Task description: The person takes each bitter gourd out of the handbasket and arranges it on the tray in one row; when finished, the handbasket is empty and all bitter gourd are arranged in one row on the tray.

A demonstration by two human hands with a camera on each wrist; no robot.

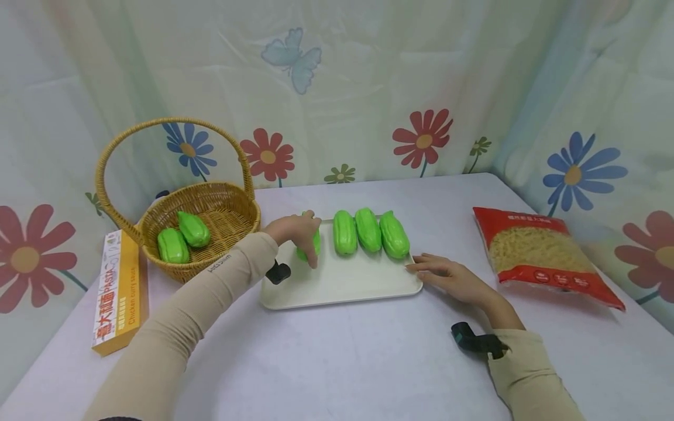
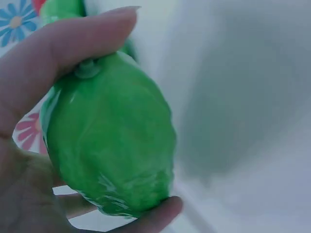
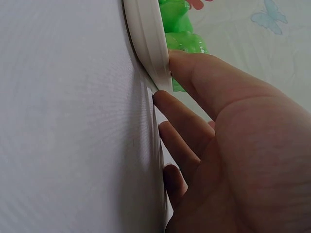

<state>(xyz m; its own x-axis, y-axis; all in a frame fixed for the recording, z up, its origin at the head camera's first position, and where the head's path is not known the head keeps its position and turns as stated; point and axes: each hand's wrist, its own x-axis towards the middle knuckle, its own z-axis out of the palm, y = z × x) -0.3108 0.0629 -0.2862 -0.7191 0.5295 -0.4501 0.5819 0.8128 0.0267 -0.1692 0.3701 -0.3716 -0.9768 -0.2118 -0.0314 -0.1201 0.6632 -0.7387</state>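
In the head view, my left hand (image 1: 299,231) is over the left part of a cream tray (image 1: 347,286). Its thumb and fingers curl round a bright green, ridged gourd (image 2: 114,136), seen close up in the left wrist view. Three similar gourds, a left one (image 1: 344,233), a middle one (image 1: 368,230) and a right one (image 1: 394,235), lie side by side along the tray's back. At the tray's right edge, my right hand (image 1: 453,280) pinches the rim (image 3: 150,43), thumb above and index finger at the outer side.
A wicker basket (image 1: 226,213) with a tall handle stands at the back left, holding two green gourds (image 1: 193,229). Beside it lies a yellow and white pasta box (image 1: 122,289). A red bag of pasta (image 1: 542,251) lies at the right. Flowered curtains (image 1: 342,88) surround the table.
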